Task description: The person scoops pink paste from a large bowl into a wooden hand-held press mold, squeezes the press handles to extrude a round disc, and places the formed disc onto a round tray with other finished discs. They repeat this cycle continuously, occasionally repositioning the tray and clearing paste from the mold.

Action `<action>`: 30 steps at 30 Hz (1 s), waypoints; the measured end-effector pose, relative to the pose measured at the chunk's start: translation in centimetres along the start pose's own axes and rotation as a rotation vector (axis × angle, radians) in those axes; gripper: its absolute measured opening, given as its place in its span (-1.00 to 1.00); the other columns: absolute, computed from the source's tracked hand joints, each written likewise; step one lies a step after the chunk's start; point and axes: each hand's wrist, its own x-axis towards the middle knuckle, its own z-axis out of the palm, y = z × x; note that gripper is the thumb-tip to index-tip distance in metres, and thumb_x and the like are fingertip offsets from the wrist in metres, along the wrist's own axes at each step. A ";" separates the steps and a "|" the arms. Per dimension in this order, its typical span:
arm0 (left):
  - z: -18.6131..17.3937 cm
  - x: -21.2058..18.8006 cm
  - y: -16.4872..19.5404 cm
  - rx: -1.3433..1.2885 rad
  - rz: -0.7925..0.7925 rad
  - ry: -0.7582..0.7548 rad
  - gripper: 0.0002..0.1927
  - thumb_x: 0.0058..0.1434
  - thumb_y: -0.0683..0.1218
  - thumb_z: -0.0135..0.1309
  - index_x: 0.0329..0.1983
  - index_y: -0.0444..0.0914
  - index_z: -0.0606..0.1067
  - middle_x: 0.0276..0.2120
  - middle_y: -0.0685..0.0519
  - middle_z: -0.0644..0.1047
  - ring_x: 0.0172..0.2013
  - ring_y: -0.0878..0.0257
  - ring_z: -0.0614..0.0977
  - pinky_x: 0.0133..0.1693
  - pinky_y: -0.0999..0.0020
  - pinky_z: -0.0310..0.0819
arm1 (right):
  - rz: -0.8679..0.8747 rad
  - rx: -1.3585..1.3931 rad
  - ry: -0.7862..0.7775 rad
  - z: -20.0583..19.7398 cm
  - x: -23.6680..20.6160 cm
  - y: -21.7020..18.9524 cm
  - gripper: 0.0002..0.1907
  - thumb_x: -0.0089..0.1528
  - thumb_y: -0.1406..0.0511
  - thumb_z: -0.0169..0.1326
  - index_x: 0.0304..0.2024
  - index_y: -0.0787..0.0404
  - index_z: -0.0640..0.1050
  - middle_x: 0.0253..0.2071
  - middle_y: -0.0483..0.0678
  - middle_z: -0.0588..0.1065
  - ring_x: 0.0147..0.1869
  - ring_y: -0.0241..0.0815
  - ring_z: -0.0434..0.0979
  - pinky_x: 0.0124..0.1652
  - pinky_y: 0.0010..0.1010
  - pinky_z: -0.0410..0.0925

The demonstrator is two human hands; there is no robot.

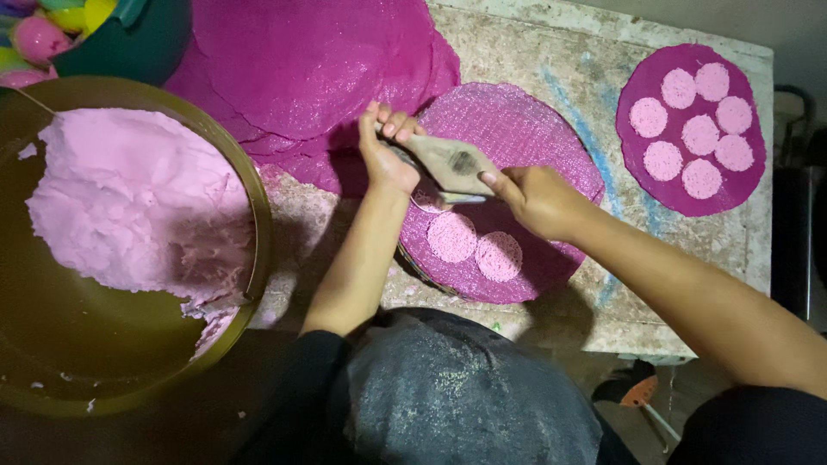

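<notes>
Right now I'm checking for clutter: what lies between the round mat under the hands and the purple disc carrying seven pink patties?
In the head view, only bare worktop with blue streaks separates the round mat from the purple disc.

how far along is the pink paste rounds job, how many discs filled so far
Done: the far purple disc carries seven pink rounds. In hand: on the near disc, two rounds are laid and both hands, left hand and right hand, press a flat tool over a third spot. Left: a big mound of pink paste in the basin and a stack of bare purple sheets.
</notes>
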 end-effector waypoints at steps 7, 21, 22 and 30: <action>1.5 2.1 0.0 0.049 0.014 -0.088 -0.68 0.33 0.11 -0.02 -0.49 -0.04 0.23 -0.63 0.27 0.18 -0.58 0.38 0.24 -0.31 0.31 0.28 | -0.048 -0.078 0.226 0.7 0.9 0.0 -0.44 0.38 -0.06 -0.15 -0.03 0.27 0.58 -0.41 0.30 0.55 -0.26 0.36 0.58 -0.18 0.13 0.37; 0.6 0.9 -1.8 0.052 0.006 0.060 -0.70 0.30 0.04 0.01 -0.48 -0.07 0.21 -0.63 0.24 0.17 -0.58 0.35 0.22 -0.38 0.30 0.29 | -0.028 -0.233 0.141 0.2 0.5 2.7 -0.40 0.42 -0.11 -0.20 -0.05 0.24 0.57 -0.40 0.28 0.55 -0.28 0.31 0.57 -0.20 0.13 0.39; 1.3 1.2 -2.1 0.026 -0.006 -0.005 -0.69 0.33 0.05 0.05 -0.46 -0.08 0.24 -0.60 0.22 0.22 -0.53 0.32 0.28 -0.31 0.28 0.36 | -0.046 -0.297 0.179 -1.1 0.0 2.8 -0.39 0.44 -0.12 -0.19 -0.07 0.25 0.58 -0.40 0.27 0.55 -0.28 0.30 0.55 -0.22 0.13 0.38; 8.8 -4.8 2.5 1.585 0.211 -1.005 -0.43 0.10 -0.07 0.36 0.08 -0.39 0.40 -0.02 -0.12 0.52 -0.01 0.07 0.56 0.01 0.20 0.48 | -0.228 -0.050 0.264 -8.5 -8.2 -1.9 -0.46 0.25 -0.08 0.03 -0.17 0.29 0.55 -0.61 -0.01 0.46 -0.58 -0.11 0.44 -0.52 -0.11 0.32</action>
